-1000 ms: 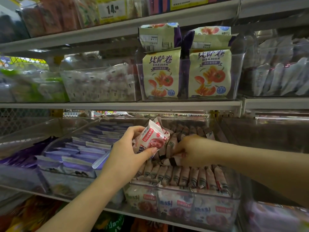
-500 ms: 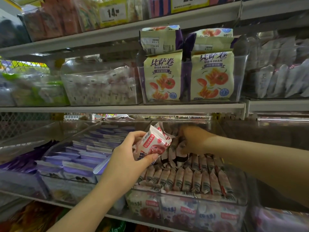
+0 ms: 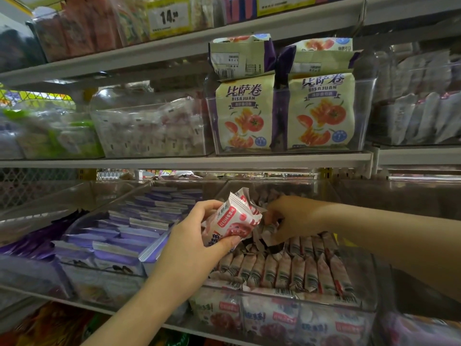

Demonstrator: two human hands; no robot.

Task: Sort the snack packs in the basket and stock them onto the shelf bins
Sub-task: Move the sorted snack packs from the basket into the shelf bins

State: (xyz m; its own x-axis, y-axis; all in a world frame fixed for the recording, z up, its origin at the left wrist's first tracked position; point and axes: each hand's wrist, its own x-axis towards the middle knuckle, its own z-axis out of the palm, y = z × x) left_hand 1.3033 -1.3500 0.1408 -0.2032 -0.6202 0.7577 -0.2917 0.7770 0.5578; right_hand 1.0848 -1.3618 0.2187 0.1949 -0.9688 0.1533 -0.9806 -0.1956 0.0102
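The front of the clear bin (image 3: 370, 275) is filled by tight rows of red packs (image 3: 287, 270). An open gap is left above them, under the white shelf board (image 3: 224, 162). That gap is partly blocked by the left hand (image 3: 192, 245), its held pack (image 3: 237, 218) and the right hand (image 3: 290, 217). The next bin (image 3: 99, 285) is stuffed with purple packs (image 3: 129, 228).

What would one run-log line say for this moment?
left hand: holds red-and-white snack pack above clear bin | right hand: fingers among rowed packs, grip unclear | step: stocking
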